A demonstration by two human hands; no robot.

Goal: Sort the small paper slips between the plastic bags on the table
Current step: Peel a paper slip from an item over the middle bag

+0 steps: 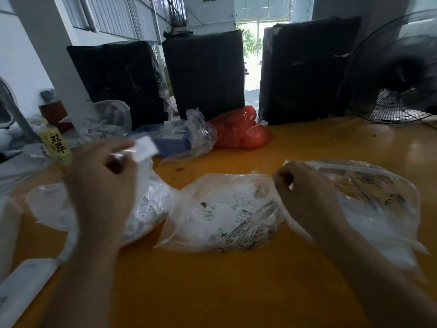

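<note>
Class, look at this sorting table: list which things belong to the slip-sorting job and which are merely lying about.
Belonging to the job:
left bag
middle bag
right bag
paper slip, pinched in the left hand
right hand, gripping a bag edge

Lying about:
red bag
yellow bottle
fan
three black-wrapped boxes

bench [307, 143] glossy orange-yellow. sorting bags [227, 216] clear, white slips inside w/ black print. back bag [241, 131] red. tray [170, 143] blue. three wrapped blocks [205, 74] black. bottle [58, 145] yellow, black characters. fan [402, 79] black.
</note>
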